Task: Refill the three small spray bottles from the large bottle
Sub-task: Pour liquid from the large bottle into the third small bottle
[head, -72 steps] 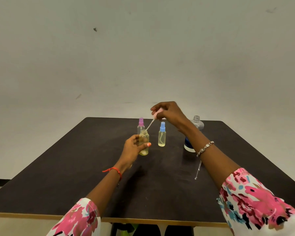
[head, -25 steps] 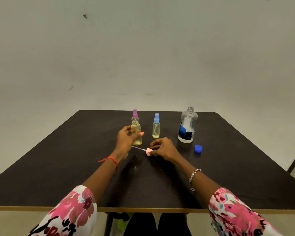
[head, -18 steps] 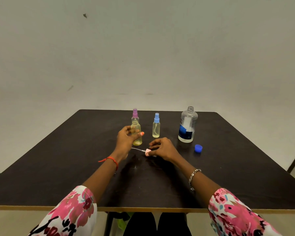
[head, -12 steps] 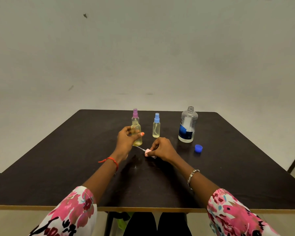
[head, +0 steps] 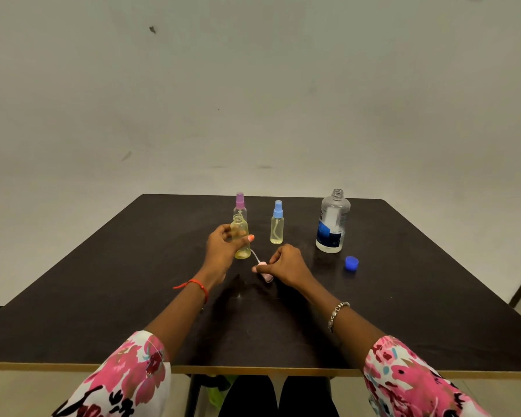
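- One small bottle, top off, stands upright on the desk mid-frame, left grip wrapped round it.
- Right grip pinches the pink sprayer head down at the desk, just lower right of that bottle.
- Purple-topped bottle sits right behind it, blue-topped bottle to the right.
- Large bottle stands open further right, blue cap near its base.

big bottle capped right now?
No, the large bottle has a bare, open neck, and the blue cap lies apart from it on the table, nearer the person and to the right.
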A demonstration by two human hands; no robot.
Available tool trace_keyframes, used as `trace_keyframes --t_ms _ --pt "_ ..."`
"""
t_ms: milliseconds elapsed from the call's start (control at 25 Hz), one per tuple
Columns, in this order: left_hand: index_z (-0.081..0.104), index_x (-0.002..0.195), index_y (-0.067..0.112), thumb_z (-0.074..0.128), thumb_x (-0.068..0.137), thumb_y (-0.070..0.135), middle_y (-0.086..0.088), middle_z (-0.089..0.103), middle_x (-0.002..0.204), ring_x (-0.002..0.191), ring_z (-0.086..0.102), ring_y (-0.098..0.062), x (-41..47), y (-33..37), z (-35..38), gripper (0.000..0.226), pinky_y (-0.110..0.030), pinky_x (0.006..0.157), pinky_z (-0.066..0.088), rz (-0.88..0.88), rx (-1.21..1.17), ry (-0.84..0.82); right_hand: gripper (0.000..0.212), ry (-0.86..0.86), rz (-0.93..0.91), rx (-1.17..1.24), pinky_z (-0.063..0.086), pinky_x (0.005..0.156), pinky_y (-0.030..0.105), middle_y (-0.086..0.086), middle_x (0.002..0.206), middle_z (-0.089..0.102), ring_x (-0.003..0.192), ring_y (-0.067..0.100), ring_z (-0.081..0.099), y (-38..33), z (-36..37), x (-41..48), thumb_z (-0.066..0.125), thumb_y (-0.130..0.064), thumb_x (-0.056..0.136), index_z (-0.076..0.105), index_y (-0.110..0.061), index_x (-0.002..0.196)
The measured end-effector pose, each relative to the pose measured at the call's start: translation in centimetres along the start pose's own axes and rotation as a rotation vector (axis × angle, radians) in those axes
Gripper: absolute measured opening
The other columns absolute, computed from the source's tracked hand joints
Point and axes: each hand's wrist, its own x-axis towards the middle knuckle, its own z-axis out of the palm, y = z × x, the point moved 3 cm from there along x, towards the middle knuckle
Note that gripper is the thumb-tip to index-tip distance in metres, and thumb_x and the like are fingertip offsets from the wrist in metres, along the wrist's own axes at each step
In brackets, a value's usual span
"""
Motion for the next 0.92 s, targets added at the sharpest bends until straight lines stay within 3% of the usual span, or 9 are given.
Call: trace_keyframes --t_ms 160,280,400,560,680,920 --pt "0.053 0.112 0.008 0.073 0.073 0.009 -0.009 0.063 0.108 0.103 0.061 -0.023 0.0 -0.2 0.0 0.044 -0.037 0.084 0.053 -0.008 -0.004 -0.006 0.036 0.106 0.020 0.089 0.036 0.051 0.018 0.001 0.059 0.051 0.054 0.005 0.046 -0.2 -0.5 -0.3 0.073 -0.033 0.075 0.052 -0.011 0.056" --pt "0.053 0.110 0.008 0.073 0.072 0.008 -0.007 0.063 0.105 0.103 0.061 -0.024 -0.1 -0.3 -0.1 0.043 -0.034 0.078 0.054 -0.012 -0.024 -0.007 0.024 0.312 0.023 0.186 0.038 0.063 0.024 0.010 0.076 0.053 0.069 0.014 0.048 -0.3 -2.1 -0.2 0.066 -0.022 0.081 0.054 -0.006 0.069" --pt "0.053 0.110 0.010 0.073 0.073 0.009 -0.007 0.063 0.107 0.104 0.061 -0.024 -0.1 -0.4 -0.2 0.042 -0.038 0.080 0.054 -0.030 -0.018 -0.012 0.019 0.554 0.014 0.182 0.039 0.071 0.021 0.013 0.095 0.051 0.088 0.021 0.048 -0.2 -4.7 -0.1 0.067 -0.015 0.079 0.049 -0.010 0.082" --pt "0.053 0.109 0.010 0.072 0.073 0.009 -0.006 0.062 0.106 0.104 0.061 -0.025 -0.1 -0.5 -0.2 0.040 -0.040 0.079 0.055 -0.055 -0.027 -0.011 0.062 0.809 0.130 0.120 0.035 0.100 0.041 0.018 0.127 0.039 0.120 0.031 0.038 0.5 -8.0 1.1 0.077 -0.019 0.069 0.040 -0.004 0.117" --pt "0.052 0.113 0.008 0.072 0.073 0.008 -0.008 0.062 0.110 0.105 0.061 -0.025 -0.1 -0.6 -0.3 0.044 -0.045 0.084 0.054 -0.074 -0.031 -0.009 0.085 0.906 0.219 0.123 0.030 0.101 0.044 0.018 0.136 0.034 0.128 0.033 0.032 1.0 -9.9 1.9 0.082 -0.021 0.062 0.032 -0.006 0.130" --pt "0.051 0.115 0.008 0.070 0.075 0.008 -0.008 0.061 0.111 0.103 0.060 -0.022 -0.1 -0.5 -0.6 0.045 -0.035 0.074 0.055 -0.089 -0.045 -0.006 0.102 0.774 0.360 0.152 0.023 0.108 0.049 0.018 0.147 0.026 0.137 0.033 0.023 2.5 -11.0 3.5 0.083 -0.021 0.063 0.019 -0.004 0.140"
